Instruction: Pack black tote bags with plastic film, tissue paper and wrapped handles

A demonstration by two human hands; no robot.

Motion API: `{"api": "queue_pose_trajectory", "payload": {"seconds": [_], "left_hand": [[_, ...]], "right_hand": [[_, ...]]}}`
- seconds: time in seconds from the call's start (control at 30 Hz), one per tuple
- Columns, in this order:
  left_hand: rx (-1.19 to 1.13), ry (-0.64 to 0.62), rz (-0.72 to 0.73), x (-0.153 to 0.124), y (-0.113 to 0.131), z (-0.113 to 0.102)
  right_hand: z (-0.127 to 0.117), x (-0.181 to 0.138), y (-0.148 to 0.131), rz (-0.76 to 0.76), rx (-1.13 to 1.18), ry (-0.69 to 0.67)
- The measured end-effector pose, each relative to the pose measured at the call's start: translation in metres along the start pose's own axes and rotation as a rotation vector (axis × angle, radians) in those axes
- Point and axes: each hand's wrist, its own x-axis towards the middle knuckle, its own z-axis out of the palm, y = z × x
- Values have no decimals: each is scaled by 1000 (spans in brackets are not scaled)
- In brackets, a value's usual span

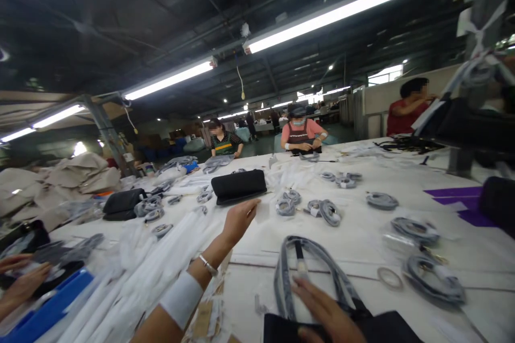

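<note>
My left hand (237, 220) reaches forward over the white table (362, 236), with a white wristband and a bracelet on the arm. Its fingertips pinch a small pale tag (263, 213) just in front of a black pouch (239, 185). My right hand (322, 311) lies flat at the bottom edge on a dark bag (386, 329). Its fingers are stretched out and touch the bag's grey looped strap (317, 257).
Coiled grey straps (330, 211) are scattered over the table. Long white plastic sleeves (132, 273) lie to the left, beside a blue tray (52, 308) and another person's hands (20, 278). A second black bag (123, 202) and purple sheets (454, 195) lie farther out. Three people work along the far side.
</note>
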Motion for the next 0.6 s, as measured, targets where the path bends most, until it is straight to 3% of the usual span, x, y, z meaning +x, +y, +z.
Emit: {"api": "queue_pose_trajectory", "payload": {"seconds": [0.1,0.13,0.2,0.27,0.33,0.4,0.5,0.6], "left_hand": [[-412,147,147,-7,65,-32],[-536,156,160,-10,86,-39],[-723,109,161,-16,127,-46],[-864,46,147,-19,163,-44],[-998,-16,127,-19,193,-35],[-1145,-114,101,-20,218,-20],[-1213,-349,116,-25,247,13],[-830,-602,300,-37,267,49]], "right_hand": [[-51,13,-15,120,-116,352],[-70,13,-21,179,-121,399],[-106,7,-30,261,-86,354],[-135,-10,-36,336,40,152],[-155,-35,-39,396,162,56],[-167,-61,-42,470,212,110],[-183,-96,-45,591,234,385],[-197,-120,-47,675,176,663]]}}
